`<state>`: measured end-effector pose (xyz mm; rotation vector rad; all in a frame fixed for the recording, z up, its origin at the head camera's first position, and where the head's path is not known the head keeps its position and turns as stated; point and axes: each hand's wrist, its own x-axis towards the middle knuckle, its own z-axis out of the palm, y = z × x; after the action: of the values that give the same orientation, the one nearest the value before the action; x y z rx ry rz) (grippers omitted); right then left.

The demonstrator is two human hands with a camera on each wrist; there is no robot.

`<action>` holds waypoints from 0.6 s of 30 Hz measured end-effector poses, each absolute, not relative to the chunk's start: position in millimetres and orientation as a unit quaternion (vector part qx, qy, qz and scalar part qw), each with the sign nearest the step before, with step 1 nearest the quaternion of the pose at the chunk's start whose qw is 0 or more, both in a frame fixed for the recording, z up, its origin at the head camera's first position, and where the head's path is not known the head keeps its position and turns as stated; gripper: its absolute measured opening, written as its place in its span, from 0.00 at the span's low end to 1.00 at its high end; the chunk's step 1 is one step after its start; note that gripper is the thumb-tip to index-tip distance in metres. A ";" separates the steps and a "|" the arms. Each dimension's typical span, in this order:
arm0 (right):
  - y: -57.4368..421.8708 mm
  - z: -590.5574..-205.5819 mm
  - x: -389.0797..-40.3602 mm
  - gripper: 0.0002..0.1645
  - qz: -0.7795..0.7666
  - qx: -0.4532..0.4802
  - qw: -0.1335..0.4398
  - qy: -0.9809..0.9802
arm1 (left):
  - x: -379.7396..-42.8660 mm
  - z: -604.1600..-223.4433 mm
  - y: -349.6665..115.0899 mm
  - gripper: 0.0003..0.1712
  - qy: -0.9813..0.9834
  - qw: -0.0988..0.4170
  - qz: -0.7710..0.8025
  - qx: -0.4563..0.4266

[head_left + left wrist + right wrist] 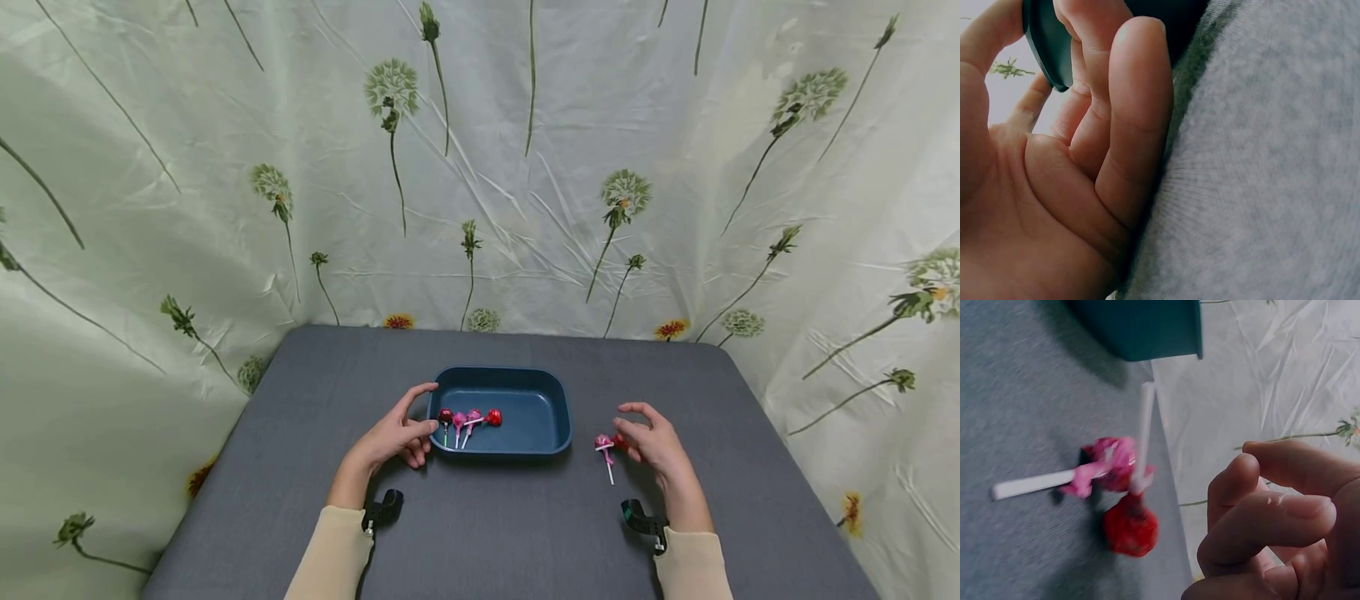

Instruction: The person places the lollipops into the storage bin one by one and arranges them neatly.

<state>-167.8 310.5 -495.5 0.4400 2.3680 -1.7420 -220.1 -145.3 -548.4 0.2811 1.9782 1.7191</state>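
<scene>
A dark blue tray point(525, 454) holds several wrapped lollipops near its left end, among them a dark red one point(446, 415), pink ones point(460, 420) and a bright red one point(494, 417). My left hand point(393, 435) holds the tray's left side, thumb and index finger at the rim and the other fingers curled below. My right hand point(654, 446) hovers to the right of the tray with loosely bent fingers and nothing between them. Beside it, a pink lollipop point(1113, 464) lies on the table, with the stick of a red lollipop point(1130, 528) crossing it.
The dark grey table point(495, 533) carries the tray near its middle. Behind and around it hangs a pale curtain point(510, 208) printed with dandelions. Each wrist wears a black camera strap point(643, 518) below the hand.
</scene>
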 end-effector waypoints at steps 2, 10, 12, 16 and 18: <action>312.6 -500.2 -166.7 0.28 -0.579 0.152 0.085 0.796 | -220.0 -548.2 -144.9 0.44 0.726 0.251 0.631 0.103; 316.1 -509.6 -160.7 0.27 -0.564 0.171 0.097 0.802 | -219.9 -547.2 -143.5 0.44 0.727 0.253 0.631 0.099; 316.4 -511.4 -160.0 0.27 -0.563 0.174 0.099 0.802 | -219.8 -547.2 -143.4 0.44 0.728 0.253 0.630 0.097; 317.0 -516.6 -158.9 0.26 -0.559 0.178 0.096 0.804 | -219.9 -547.4 -143.7 0.44 0.729 0.251 0.630 0.095; 317.0 -519.1 -158.2 0.26 -0.554 0.180 0.093 0.807 | -219.9 -547.5 -143.8 0.44 0.729 0.250 0.630 0.096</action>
<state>-158.2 317.0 -519.1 0.5340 2.3953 -1.6452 -219.9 -143.8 -547.5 0.2616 1.9835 1.7152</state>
